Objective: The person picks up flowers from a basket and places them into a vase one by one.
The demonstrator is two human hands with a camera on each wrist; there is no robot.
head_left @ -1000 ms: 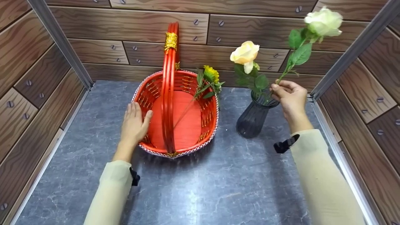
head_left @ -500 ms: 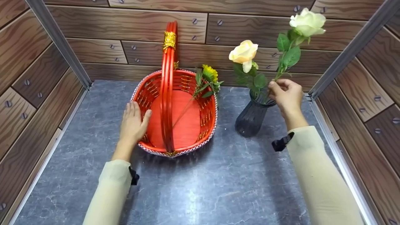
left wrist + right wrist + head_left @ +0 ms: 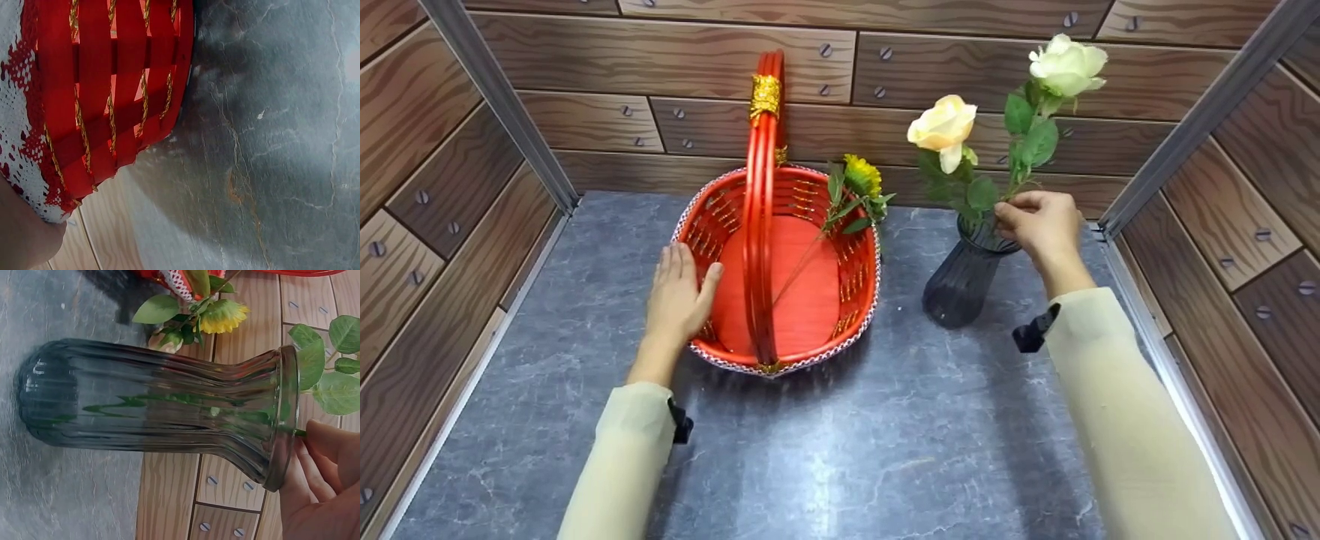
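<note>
Two roses now share the dark vase (image 3: 964, 281): the right hand (image 3: 1035, 225), pinching the white rose (image 3: 1065, 66) stem, has lowered it inside; the left hand (image 3: 679, 289) rests flat on the red basket (image 3: 855, 300).

A person's left hand (image 3: 679, 289) rests flat against the near left rim of a red woven basket (image 3: 856, 289), fingers straight, thumb hooked just inside. The basket has a tall red handle (image 3: 760, 217) wrapped with a gold band (image 3: 766, 96) at the top, and a small sunflower (image 3: 864, 176) leans over its far right rim. To the right stands a dark ribbed glass vase (image 3: 960, 281) holding a cream rose (image 3: 943, 127). The right hand (image 3: 1035, 225) pinches the stem of a white rose (image 3: 1066, 64) at the vase mouth. All sit on a grey marble tabletop (image 3: 885, 450).
</note>
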